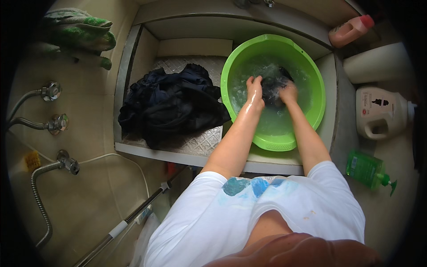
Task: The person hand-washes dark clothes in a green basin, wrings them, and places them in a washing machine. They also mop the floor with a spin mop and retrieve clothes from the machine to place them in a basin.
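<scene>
A bright green plastic basin (273, 146) holds cloudy, churning water. Dark wet cloth (274, 87) lies in the water between my two hands. My left hand (255, 91) is at the cloth's left side, fingers up and the thumb side partly in the water. My right hand (287, 92) is at the right side of the cloth, fingers bent against it and partly under water. Whether either hand grips the cloth is hard to tell through the splashing. Left of the basin, a heap of dark clothes (173, 103) rests on the textured floor of the sink, with one edge reaching the basin's rim.
The sink's front edge (160, 154) runs before me. On the right stand a pink bottle (347, 33), a beige detergent jug (380, 111) and a green pump bottle (365, 168). Wall valves (51, 91) with hoses, green-and-grey cloths (80, 31) and a metal pole (133, 213) are at the left.
</scene>
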`<action>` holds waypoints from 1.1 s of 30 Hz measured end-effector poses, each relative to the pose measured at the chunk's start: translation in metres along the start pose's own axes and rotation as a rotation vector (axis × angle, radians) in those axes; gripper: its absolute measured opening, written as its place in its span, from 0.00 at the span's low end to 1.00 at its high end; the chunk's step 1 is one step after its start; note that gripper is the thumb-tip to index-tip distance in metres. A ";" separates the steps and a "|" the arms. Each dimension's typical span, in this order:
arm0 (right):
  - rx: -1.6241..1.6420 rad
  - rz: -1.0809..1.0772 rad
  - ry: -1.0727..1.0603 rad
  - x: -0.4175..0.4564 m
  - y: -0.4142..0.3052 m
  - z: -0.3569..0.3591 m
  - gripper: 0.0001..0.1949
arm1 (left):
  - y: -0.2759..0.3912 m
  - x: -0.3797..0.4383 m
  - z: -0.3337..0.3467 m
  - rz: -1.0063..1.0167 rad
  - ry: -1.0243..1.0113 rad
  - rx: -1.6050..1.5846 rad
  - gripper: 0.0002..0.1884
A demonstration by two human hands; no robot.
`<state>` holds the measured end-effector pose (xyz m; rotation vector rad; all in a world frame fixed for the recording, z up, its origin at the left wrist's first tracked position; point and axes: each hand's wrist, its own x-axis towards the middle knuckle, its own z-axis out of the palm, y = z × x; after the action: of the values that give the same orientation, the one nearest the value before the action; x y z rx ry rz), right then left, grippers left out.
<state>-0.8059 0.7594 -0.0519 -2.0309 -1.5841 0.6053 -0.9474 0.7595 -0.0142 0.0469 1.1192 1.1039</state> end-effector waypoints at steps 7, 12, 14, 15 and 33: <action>0.502 -0.353 0.063 -0.082 -0.134 -0.058 0.13 | 0.017 -0.023 0.001 -0.498 -0.500 -0.362 0.22; 0.351 -0.723 0.004 -0.103 -0.157 -0.061 0.12 | 0.016 -0.001 -0.023 -0.455 -0.611 -0.179 0.13; 0.380 -0.706 0.234 -0.081 -0.140 -0.043 0.13 | -0.003 -0.010 -0.016 -0.155 -0.559 -0.163 0.14; 0.347 -0.639 0.303 -0.070 -0.143 -0.041 0.13 | -0.005 -0.002 -0.014 -0.192 -0.569 -0.230 0.13; 0.091 0.415 -0.026 0.004 0.043 0.010 0.12 | 0.009 -0.014 0.012 -0.262 -0.084 0.109 0.22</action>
<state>-0.7790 0.7552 -0.0866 -2.3035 -1.1258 0.8379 -0.9453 0.7598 0.0058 0.0308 1.0751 0.8012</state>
